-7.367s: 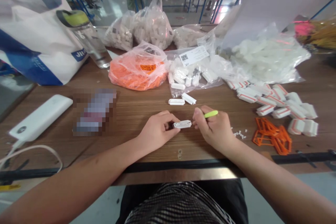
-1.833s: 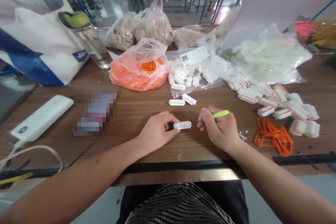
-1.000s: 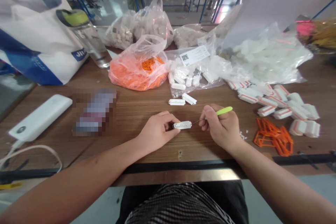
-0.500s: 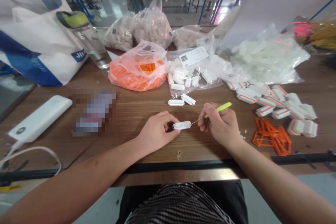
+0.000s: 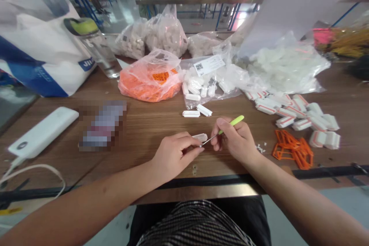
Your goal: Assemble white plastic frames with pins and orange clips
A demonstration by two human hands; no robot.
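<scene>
My right hand (image 5: 235, 138) is closed around a pick with a lime-green handle (image 5: 238, 120) and a thin metal shaft. Its tip reaches the fingertips of my left hand (image 5: 175, 153). There my left thumb and forefinger are pinched together at the tip, around something too small to make out. Just beyond those fingers is a white plastic housing (image 5: 201, 137), partly hidden by my left hand; whether the fingers touch it I cannot tell. Two similar white pieces (image 5: 191, 113) lie farther back. Tiny white bits (image 5: 261, 148) are scattered beside my right wrist.
Orange frames (image 5: 292, 150) and a pile of white pieces with orange lines (image 5: 300, 111) are on the right. At the back stand an orange-filled bag (image 5: 144, 84), other plastic bags (image 5: 284, 65) and a bottle (image 5: 100, 50). A power bank (image 5: 43, 128) and a blurred-out phone (image 5: 105, 125) lie left.
My left fingers have shifted off the end of the white housing to the pick's tip, in front of the housing. My right hand has moved left with the pick.
</scene>
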